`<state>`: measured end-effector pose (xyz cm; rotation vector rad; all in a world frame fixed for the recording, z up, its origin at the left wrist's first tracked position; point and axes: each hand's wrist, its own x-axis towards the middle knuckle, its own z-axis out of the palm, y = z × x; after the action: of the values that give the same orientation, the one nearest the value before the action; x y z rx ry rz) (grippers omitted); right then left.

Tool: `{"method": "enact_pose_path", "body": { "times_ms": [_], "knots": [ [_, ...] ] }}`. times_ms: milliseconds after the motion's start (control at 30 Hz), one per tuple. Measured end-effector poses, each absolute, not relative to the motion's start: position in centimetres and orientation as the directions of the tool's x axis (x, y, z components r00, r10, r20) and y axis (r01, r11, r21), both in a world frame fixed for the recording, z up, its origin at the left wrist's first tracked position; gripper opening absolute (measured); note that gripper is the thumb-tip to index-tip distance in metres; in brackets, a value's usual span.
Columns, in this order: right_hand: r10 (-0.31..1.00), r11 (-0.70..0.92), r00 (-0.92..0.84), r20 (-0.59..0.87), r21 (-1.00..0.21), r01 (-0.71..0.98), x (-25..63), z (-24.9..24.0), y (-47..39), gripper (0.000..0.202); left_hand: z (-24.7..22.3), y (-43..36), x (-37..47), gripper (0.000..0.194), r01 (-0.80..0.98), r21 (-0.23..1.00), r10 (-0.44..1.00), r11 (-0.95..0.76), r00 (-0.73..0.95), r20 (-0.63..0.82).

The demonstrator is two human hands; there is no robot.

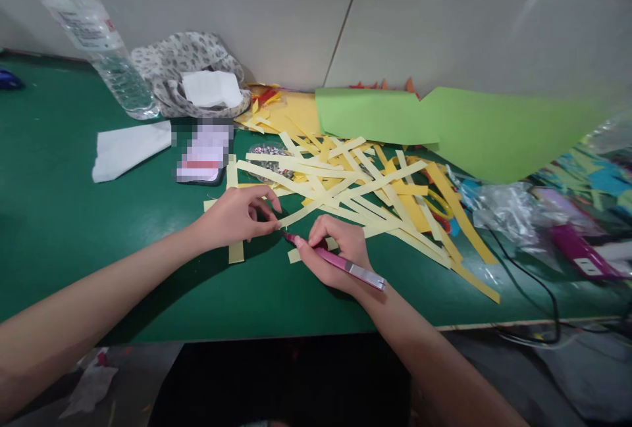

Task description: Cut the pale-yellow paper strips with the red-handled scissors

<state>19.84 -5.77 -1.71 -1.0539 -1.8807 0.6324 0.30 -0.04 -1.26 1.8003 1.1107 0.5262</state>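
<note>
My right hand [340, 249] is closed around a slim pink craft knife with a metallic end [368, 276]. Its tip points left, towards my left hand [241, 216]. The thumb and forefinger of that hand pinch the near end of a pale yellow paper strip [301, 213], right by the knife's tip. Under my left wrist, another pale strip [236, 252] lies upright across the table. A tangle of pale and darker yellow paper strips [345, 177] spreads just beyond both hands. A short pale piece shows partly beneath my right hand.
Behind the strips lie green paper sheets [380, 114]. Yellow-handled scissors [438, 203] rest among the strips. A phone [205, 150], a patterned cloth pouch [192, 52] and a plastic bottle [108, 52] stand back left. At right are clear plastic [513, 210] and a black cable [533, 276].
</note>
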Motion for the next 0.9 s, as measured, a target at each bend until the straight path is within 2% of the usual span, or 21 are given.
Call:
{"method": "enact_pose_path", "body": {
  "times_ms": [900],
  "knots": [
    [0.874, 0.479, -0.339, 0.349, -0.739, 0.474, 19.74, -1.43, -5.22, 0.023, -1.26, -0.1, 0.41, 0.021, 0.41, 0.901, 0.867, -0.141, 0.49, -0.087]
  ]
}}
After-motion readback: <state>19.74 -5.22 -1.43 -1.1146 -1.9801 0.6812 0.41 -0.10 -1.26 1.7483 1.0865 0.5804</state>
